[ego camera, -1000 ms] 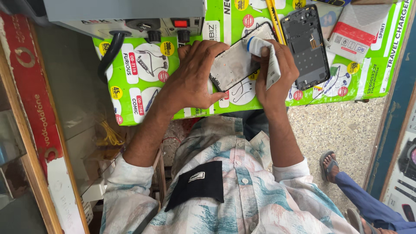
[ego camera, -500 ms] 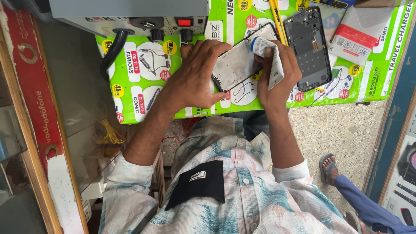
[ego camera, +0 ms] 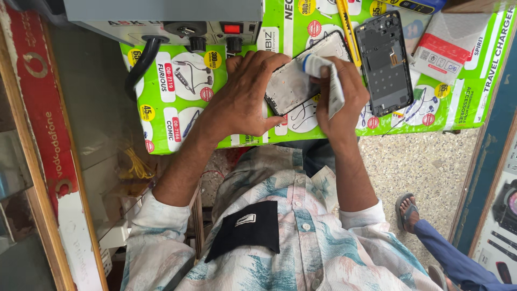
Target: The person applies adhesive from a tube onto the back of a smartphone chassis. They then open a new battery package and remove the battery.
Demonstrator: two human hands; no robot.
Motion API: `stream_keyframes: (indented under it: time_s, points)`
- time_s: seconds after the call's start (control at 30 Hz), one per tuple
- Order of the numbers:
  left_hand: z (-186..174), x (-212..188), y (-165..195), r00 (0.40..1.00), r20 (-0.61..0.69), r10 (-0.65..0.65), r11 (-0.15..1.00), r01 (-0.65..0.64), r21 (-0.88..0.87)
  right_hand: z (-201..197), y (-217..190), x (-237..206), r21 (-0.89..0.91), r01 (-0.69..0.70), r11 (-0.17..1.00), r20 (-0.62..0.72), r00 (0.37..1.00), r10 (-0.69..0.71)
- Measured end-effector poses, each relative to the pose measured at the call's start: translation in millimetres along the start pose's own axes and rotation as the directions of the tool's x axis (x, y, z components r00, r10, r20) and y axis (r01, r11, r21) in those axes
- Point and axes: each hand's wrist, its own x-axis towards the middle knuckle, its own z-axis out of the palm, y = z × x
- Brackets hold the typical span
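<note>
Lying tilted, the pale black-rimmed phone screen (ego camera: 293, 83).

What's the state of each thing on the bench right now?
Left hand: gripping the phone screen.
Right hand: squeezing the tube.
Phone screen: tilted, held above the bench, tube tip at its edge.
Tube: cap end on the screen, body flattened.
Phone frame: flat on the bench, insides up, untouched.
Power unit: red switch; on or off unclear.

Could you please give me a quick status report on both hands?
Left hand steadies black-framed phone screen. Right hand holds small white tube at its edge. Nothing obstructing.
</note>
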Motion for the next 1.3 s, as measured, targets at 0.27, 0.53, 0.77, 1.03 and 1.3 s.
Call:
stream_keyframes:
  time_s: [0.27, 0.53, 0.77, 1.03, 1.3]
  points:
    - [0.3, -0.1, 0.6, 1.000, 0.004, -0.007, 1.000, 0.007, -0.008, 2.1, 2.8, -1.5, 0.041, 0.004, 0.999, -0.017, 1.000, -0.003]
    - [-0.4, -0.3, -0.9, 1.000, 0.012, -0.006, 1.000, 0.006, -0.026, 7.7, -3.1, -7.6, 0.262, -0.135, 0.956, -0.070, 0.985, 0.158]
    - [0.1, -1.5, 1.7, 1.000, -0.010, 0.002, 1.000, -0.002, -0.022, 14.9, -11.9, -11.9, 0.125, -0.080, 0.989, -0.138, 0.986, 0.097]
    - [0.8, -4.0, 1.9, 1.000, -0.028, -0.001, 1.000, 0.000, -0.013, 14.5, -12.4, -9.4, 0.061, -0.062, 0.996, -0.098, 0.993, 0.068]
    - [4.9, -2.9, -0.1, 0.999, -0.045, 0.003, 1.000, -0.002, 0.015, 14.7, -10.0, -12.9, 0.034, -0.034, 0.999, -0.077, 0.996, 0.037]
